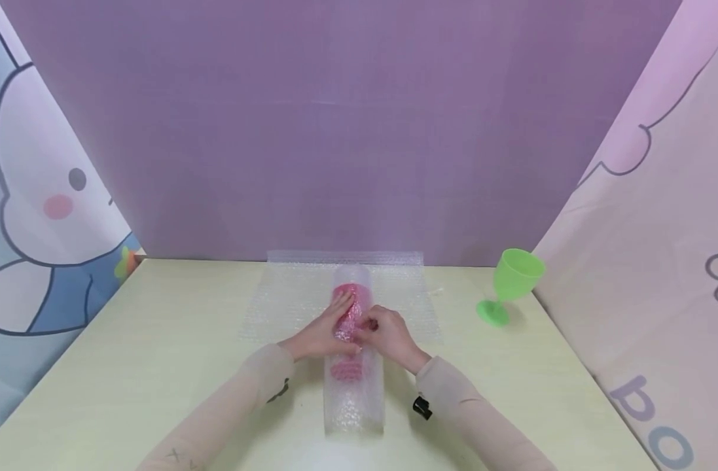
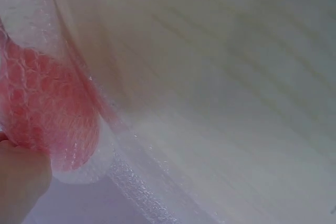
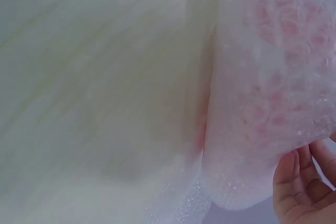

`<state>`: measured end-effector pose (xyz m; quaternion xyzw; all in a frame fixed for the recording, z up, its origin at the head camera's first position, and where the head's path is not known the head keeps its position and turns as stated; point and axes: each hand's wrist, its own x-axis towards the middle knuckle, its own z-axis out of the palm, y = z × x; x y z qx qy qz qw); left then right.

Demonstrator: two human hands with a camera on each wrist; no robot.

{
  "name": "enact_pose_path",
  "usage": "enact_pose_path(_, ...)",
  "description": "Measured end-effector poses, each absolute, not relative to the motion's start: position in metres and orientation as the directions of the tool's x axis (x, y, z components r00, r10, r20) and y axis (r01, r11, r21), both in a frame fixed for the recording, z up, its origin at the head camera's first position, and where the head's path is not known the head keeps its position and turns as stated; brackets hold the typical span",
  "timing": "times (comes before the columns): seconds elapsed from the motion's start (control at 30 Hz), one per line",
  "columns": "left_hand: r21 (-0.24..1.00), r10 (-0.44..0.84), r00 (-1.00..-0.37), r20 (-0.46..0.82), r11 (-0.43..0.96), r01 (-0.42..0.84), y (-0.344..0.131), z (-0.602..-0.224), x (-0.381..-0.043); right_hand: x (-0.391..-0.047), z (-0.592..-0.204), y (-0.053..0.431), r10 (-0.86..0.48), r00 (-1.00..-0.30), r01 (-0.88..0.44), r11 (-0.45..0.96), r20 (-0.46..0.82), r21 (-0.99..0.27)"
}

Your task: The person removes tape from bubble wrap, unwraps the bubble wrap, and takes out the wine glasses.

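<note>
A roll of clear bubble wrap point(image 1: 354, 405) lies lengthwise on the table with a pink, goblet-shaped thing point(image 1: 348, 371) showing through its layers. My left hand point(image 1: 322, 332) rests over the roll from the left, its thumb and fingers spread apart on the plastic. From the right, my right hand point(image 1: 388, 335) bends its fingers and pinches at the wrap on the roll's upper side. Its curled fingers point(image 3: 294, 187) show against the wrap in the right wrist view. The left wrist view catches the pink part point(image 2: 47, 103) through the bubbles.
A flat sheet of bubble wrap point(image 1: 402, 288) extends behind the roll to the far edge of the pale table point(image 1: 176, 340). A green goblet point(image 1: 516, 275) stands at the back right. Purple and printed cloth panels point(image 1: 359, 131) enclose the back and sides.
</note>
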<state>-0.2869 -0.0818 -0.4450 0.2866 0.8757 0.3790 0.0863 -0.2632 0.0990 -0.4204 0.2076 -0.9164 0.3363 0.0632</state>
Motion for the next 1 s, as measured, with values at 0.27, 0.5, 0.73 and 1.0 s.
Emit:
enact_pose_path(0.27, 0.736, 0.564, -0.823, 0.073, 0.526, 0.426, -0.0823, -0.4481, -0.2864, -0.2628, -0.4213, 0.1008, -0.39, -0.861, -0.508, 0.692, 0.325, -0.514)
enact_pose_path(0.5, 0.743, 0.559, -0.827, 0.061, 0.528, 0.412, -0.0816, -0.4461, -0.2841, -0.2617, -0.4237, 0.1003, -0.378, -0.864, -0.503, 0.673, 0.332, -0.543)
enact_pose_path(0.73, 0.734, 0.561, -0.826, 0.06, 0.536, 0.417, -0.0811, -0.4471, -0.2862, -0.2633, -0.4267, 0.1007, -0.351, -0.872, -0.489, 0.66, 0.341, -0.571)
enact_pose_path(1.0, 0.724, 0.566, -0.822, 0.062, 0.542, 0.428, -0.0806, -0.4457, -0.2854, -0.2643, -0.4292, 0.1012, -0.318, -0.876, -0.481, 0.631, 0.363, -0.608)
